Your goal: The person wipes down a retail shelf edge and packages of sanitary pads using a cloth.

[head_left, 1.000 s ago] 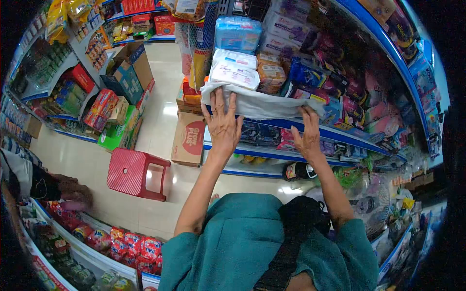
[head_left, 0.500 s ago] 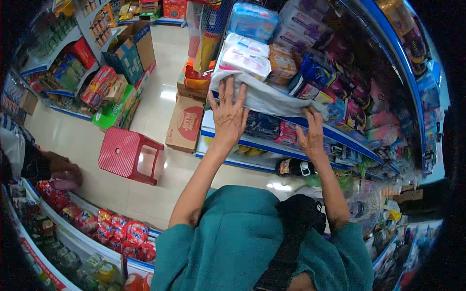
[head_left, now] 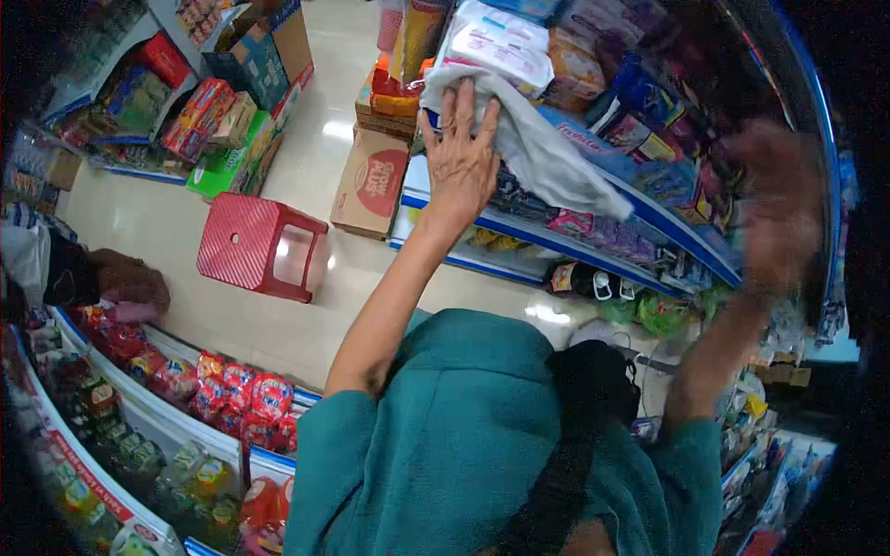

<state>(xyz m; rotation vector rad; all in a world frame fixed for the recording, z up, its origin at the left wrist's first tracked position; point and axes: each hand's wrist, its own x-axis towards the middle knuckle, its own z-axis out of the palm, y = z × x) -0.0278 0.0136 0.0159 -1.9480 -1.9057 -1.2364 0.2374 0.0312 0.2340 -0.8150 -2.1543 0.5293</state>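
My left hand [head_left: 464, 162] lies with its fingers stretched and spread on a white cloth [head_left: 542, 139], at the near left corner of a shelf. The cloth drapes along the shelf's blue front edge, and its right end hangs loose. White packs with pink print [head_left: 496, 46] stand just behind the cloth. My right hand [head_left: 779, 204] is reached out to the right, in front of the packed shelf and near its blue upright edge. Motion smears its fingers, and whether it touches anything there cannot be made out.
On the floor to the left stand a red plastic stool [head_left: 243, 239] and a cardboard box [head_left: 371, 181]. Red bags [head_left: 246, 389] and bottles [head_left: 190, 468] fill the shelf at lower left. Dark bottles [head_left: 579, 278] stand below the right shelf.
My right hand has left the cloth's right end and swung right and upward. That end now hangs lower. My left hand stays on the cloth while the whole view has shifted slightly.
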